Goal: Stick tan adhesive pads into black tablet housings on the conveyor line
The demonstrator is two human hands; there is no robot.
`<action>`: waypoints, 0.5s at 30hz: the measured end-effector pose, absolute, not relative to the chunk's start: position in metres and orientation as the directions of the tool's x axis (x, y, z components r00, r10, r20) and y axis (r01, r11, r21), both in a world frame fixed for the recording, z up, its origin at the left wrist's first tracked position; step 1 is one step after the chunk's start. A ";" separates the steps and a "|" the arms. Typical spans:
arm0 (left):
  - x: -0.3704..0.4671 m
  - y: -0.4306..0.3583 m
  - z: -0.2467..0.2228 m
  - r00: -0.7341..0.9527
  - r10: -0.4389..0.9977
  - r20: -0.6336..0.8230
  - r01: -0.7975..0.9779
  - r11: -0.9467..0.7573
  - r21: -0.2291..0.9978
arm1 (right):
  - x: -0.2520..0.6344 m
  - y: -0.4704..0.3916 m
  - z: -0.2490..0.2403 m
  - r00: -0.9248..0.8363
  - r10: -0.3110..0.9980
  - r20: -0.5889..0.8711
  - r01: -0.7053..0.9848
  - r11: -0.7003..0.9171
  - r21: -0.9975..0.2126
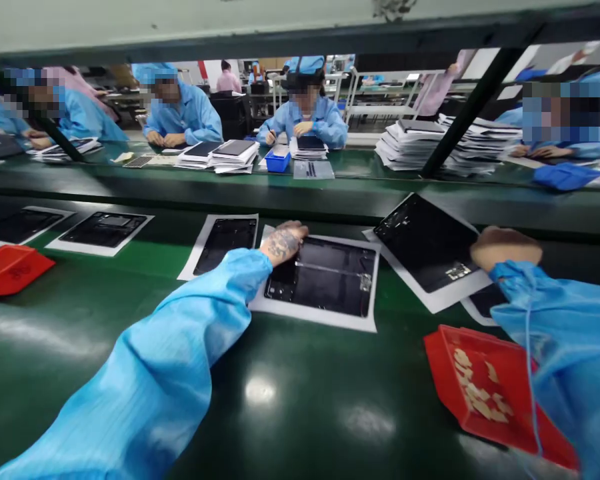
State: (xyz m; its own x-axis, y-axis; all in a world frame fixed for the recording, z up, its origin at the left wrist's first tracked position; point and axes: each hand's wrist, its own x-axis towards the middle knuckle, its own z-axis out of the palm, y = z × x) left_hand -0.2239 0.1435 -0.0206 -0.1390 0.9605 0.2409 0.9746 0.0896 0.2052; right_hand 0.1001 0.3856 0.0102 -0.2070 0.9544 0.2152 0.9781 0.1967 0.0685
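My left hand (284, 244) reaches forward to the upper left edge of a black tablet panel (325, 277) lying on a white sheet. Its fingers are bent and closed at that edge, their tips partly hidden. On the right, my right hand (507, 248), slightly blurred, is closed at the right edge of another black tablet panel (425, 243). This panel sits askew on its white sheet (433, 303) and overlaps a further dark panel (486, 300), mostly covered. The right fingertips are hidden behind the hand.
More black panels (227, 243) on white sheets lie leftward along the green bench (260, 413). A red bin (510, 417) with pale scraps stands near my right forearm; another red bin (15, 267) is far left. Beyond a ledge, co-workers in blue sit near stacked panels (235, 155).
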 end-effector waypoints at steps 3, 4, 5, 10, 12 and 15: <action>-0.248 0.170 -0.019 -0.194 0.940 0.282 0.961 0.125 0.245 | 0.116 0.383 0.014 -0.287 0.899 0.331 0.957 0.255 0.136; -0.252 0.176 -0.018 -0.213 0.928 0.307 0.956 0.132 0.263 | 0.118 0.383 0.015 -0.320 0.875 0.364 0.947 0.280 0.159; -0.254 0.179 -0.018 -0.233 0.913 0.335 0.949 0.138 0.284 | 0.120 0.382 0.016 -0.352 0.852 0.388 0.935 0.304 0.182; -0.245 0.179 -0.017 -0.375 0.830 0.414 0.874 0.167 0.456 | 0.122 0.364 0.027 -0.500 0.740 0.450 0.866 0.422 0.268; -0.238 0.175 -0.017 -0.448 0.806 0.386 0.807 0.179 0.563 | 0.122 0.342 0.038 -0.586 0.643 0.494 0.809 0.505 0.302; -0.229 0.165 -0.012 -0.534 0.787 0.309 0.664 0.164 0.729 | 0.124 0.293 0.063 -0.689 0.449 0.568 0.691 0.642 0.332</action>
State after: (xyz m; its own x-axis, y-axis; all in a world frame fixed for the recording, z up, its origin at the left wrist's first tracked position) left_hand -0.2292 0.1653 -0.0121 -0.5342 0.7868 0.3092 0.6642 0.1645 0.7292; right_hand 0.1242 0.2934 0.0626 -0.6894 0.4491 0.5684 0.6915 0.6418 0.3315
